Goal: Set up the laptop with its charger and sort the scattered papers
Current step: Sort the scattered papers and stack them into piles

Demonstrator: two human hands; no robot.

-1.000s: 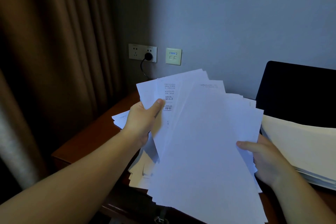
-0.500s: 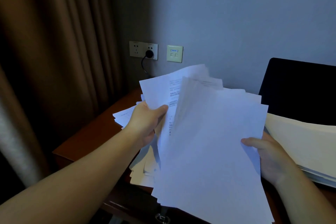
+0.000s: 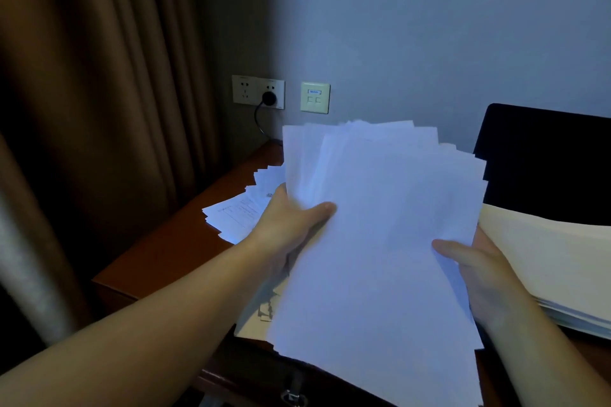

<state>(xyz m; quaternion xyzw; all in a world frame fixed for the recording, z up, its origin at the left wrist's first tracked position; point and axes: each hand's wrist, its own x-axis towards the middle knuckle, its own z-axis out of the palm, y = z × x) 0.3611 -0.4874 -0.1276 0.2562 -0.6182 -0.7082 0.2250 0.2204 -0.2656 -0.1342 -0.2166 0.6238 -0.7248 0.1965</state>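
Papers [image 3: 380,241], a fanned sheaf of thin white sheets with uneven top edges, are being held up above the tabletop [image 3: 158,254] and are blocking most of the view of what is lying beneath. Left hand [image 3: 291,225] is gripping the sheaf's left edge, thumb lying across the front sheet and fingers hidden behind. Right hand [image 3: 479,271] is gripping the right edge the same way, thumb on the front, fingers curled out of sight behind.

Left of the sheaf, a loose pile of printed sheets [image 3: 241,211] is lying fanned on the glossy reddish-brown wooden tabletop; faint lines of print are showing on it. Below the sheaf, cream-coloured sheets [image 3: 254,324] are poking out at the tabletop's front edge. Right of the sheaf, a thick cream stack [image 3: 555,261] is resting flat, with a dark rectangular panel [image 3: 545,162] standing upright behind it; what that panel is cannot be told.

Behind the sheaf, on the smooth grey-blue wall [image 3: 429,26], a pale socket plate [image 3: 258,91] is carrying a round black plug [image 3: 268,98] whose black cable [image 3: 259,122] is dropping towards the tabletop. A square cream data plate [image 3: 315,97] is sitting just right of it. Brown pleated curtain [image 3: 99,92] is hanging further left.
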